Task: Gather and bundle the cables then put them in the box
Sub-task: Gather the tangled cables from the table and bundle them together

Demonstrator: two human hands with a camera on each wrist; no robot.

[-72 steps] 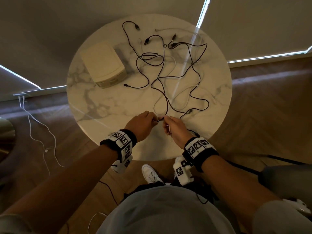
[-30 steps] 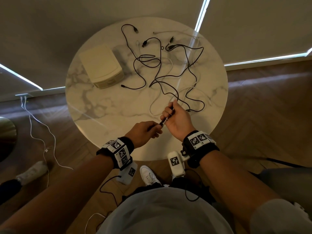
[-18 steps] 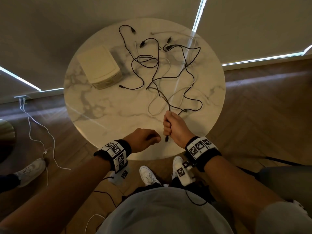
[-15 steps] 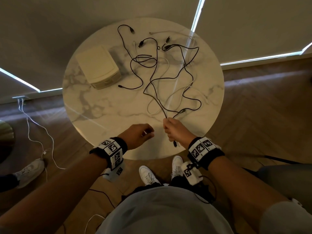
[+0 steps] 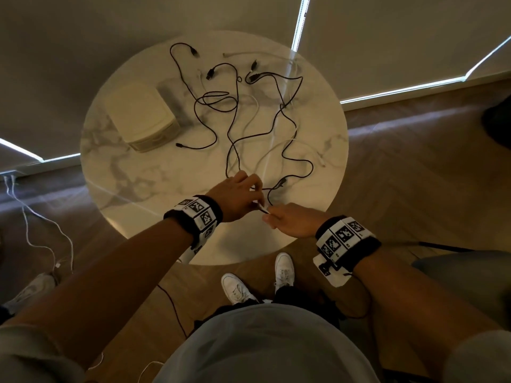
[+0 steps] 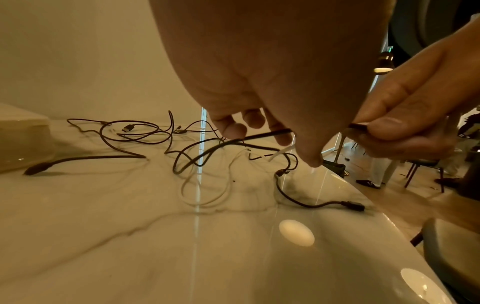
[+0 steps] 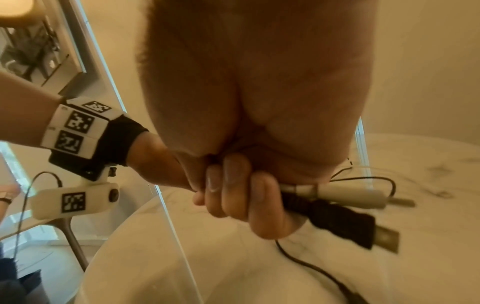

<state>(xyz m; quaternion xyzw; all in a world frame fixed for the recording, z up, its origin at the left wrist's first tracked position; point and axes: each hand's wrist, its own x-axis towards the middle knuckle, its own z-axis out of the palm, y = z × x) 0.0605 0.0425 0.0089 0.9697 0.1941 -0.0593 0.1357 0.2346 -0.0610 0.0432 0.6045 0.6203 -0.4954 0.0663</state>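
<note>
Several black cables (image 5: pixel 235 139) and white cables (image 5: pixel 265 158) lie tangled on the round marble table (image 5: pixel 116 172). The cream box (image 5: pixel 141 120) stands closed at the table's left. My right hand (image 5: pixel 269 217), near the front edge, grips two cable ends in its fist; a black USB plug (image 7: pixel 350 224) and a white plug (image 7: pixel 358 195) stick out of it. Just left of it, my left hand (image 5: pixel 255 199) curls its fingers (image 6: pixel 233 129) round the black strand (image 6: pixel 259 136) that leads from the right hand into the tangle.
The tangle fills the table's middle and back right, with loose plugs (image 5: pixel 210 74) near the far edge. Bare marble (image 5: pixel 154 194) lies left of my hands. White cords (image 5: pixel 36 239) run over the wooden floor at left. A grey seat (image 5: pixel 464 264) stands at right.
My left hand has moved forward and right and taken hold of the strands beside my right hand. The right hand stays near the table's front edge with the cable ends.
</note>
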